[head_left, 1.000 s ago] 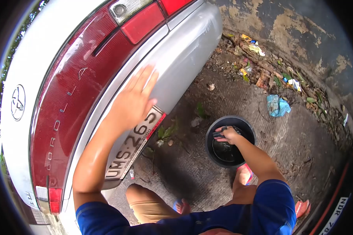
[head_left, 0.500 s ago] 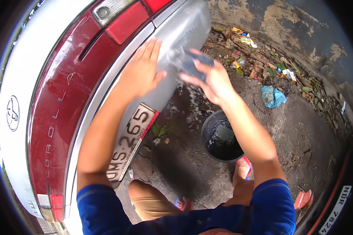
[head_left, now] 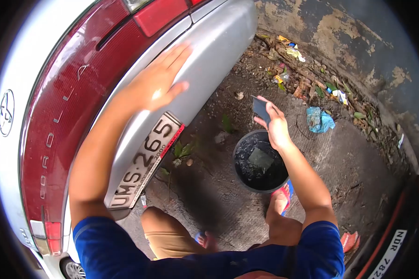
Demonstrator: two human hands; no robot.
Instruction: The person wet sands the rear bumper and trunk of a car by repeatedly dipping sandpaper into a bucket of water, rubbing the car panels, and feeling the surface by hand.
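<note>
My left hand [head_left: 156, 83] lies flat with fingers spread on the silver rear bumper [head_left: 214, 46] of a car, above the licence plate [head_left: 146, 160]. Between the thumb and fingers of my right hand [head_left: 275, 123] is a thin dark grey sheet [head_left: 260, 109], held upright just above the bucket's far rim. Below it, the black bucket [head_left: 238, 176] stands on the ground with dark water in it, and a flat greenish-grey piece [head_left: 260, 159] shows inside.
A peeling wall [head_left: 335, 32] runs along the upper right, with leaves and litter at its foot. A crumpled blue bag [head_left: 319, 120] lies right of the bucket. Another vehicle's plate [head_left: 390, 253] shows at the lower right. My knees and feet are near the bucket.
My right hand went from inside the bucket up to the bumper, then back over the bucket's far edge with the dark sheet. My left hand stays at the bumper.
</note>
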